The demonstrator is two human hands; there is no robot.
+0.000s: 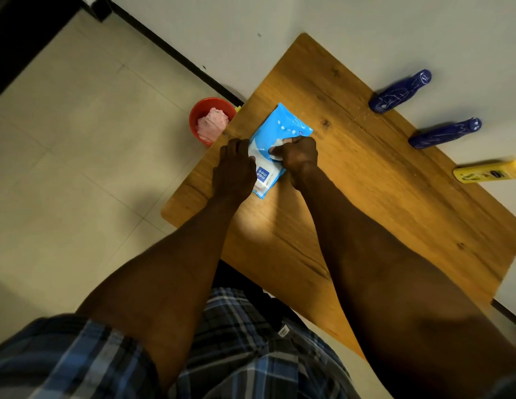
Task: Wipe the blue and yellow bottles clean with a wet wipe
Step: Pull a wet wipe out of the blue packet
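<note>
A wooden tabletop (pixel 366 174) stands against the wall, and a person in a checked shirt leans over it with both arms stretched out. On the floor by its far corner sits a red bowl (pixel 199 110) with something pink in it. Along the wall edge the bottles stand in a row, well apart from the hands: two blue bottles (pixel 400 92) (pixel 445 133) and one yellow bottle (pixel 490 170) at the frame's edge, none touched yet.

Near the left end of the tabletop lies a blue and white wipe packet (pixel 275 145). The left hand (pixel 233 171) rests on the packet's side, fingers curved over its edge, steadying it. The right hand (pixel 297 156) has its grip closed in a pinch on a bit of white wet wipe (pixel 278 144) at the packet's opening.

This looks like the first step: getting a wipe out. Next comes a clean pull while the left hand keeps the packet down, then a reach across to the nearest bottle.
</note>
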